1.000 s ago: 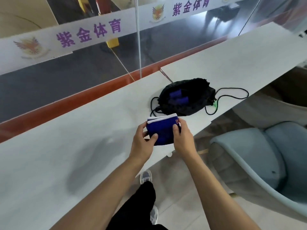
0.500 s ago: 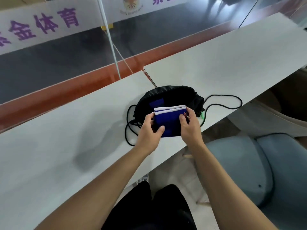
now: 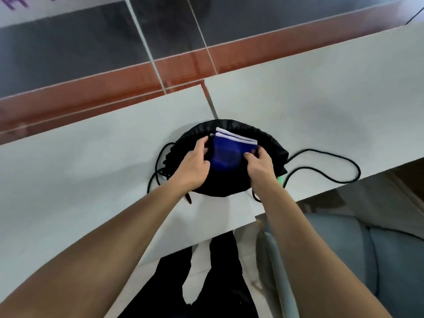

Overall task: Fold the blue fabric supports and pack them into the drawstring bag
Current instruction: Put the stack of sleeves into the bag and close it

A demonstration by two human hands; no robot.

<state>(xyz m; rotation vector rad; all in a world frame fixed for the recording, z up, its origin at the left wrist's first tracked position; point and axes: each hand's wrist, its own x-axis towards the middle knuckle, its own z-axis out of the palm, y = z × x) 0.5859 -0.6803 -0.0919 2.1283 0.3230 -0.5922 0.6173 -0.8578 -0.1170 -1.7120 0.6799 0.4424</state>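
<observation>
Both hands grip the folded support (image 3: 231,152) by its ends, left hand (image 3: 195,166) on the left edge, right hand (image 3: 259,164) on the right. It sits over the bag (image 3: 273,145) mouth on the table (image 3: 91,161), long axis left-right, white edge far.

Bag mouth (image 3: 270,138) nearly filled: folded blue support (image 3: 226,152) spans it, my left hand (image 3: 195,166) and right hand (image 3: 261,166) pinching its two ends. Cord loops (image 3: 332,177) trail right and left of the bag. White counter (image 3: 80,161) left of the bag lies open. Glass partition (image 3: 146,47) blocks passage beyond the bag.
</observation>
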